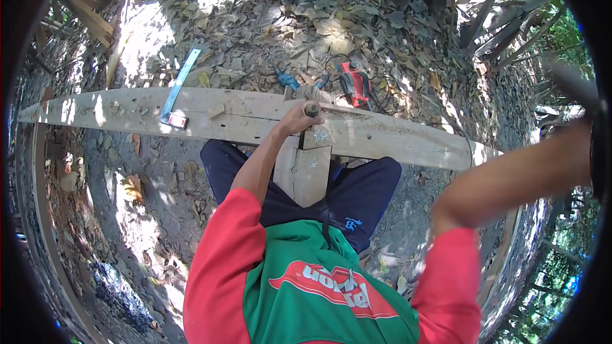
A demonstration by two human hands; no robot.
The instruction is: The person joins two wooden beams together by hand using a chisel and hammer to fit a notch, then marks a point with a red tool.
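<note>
My left hand (297,119) is closed around the handle of a chisel (312,110), held upright on a wooden piece (313,154) with pencil marks. The narrow dark blade shows below my fist against the wood. This piece lies across a long plank (395,135) and reaches back between my knees. My right forearm (516,169) is raised far out to the right and smeared by motion. Its hand is cut off by the dark rim of the picture. Near there a blurred dark tool head (572,83) shows, too smeared to name.
On the plank's left part lie a try square (175,103) and a small wood offcut (217,111). Beyond the plank, a red and black power tool (356,84) and a blue tool (287,79) rest on dry leaves. Wood chips are scattered along the plank.
</note>
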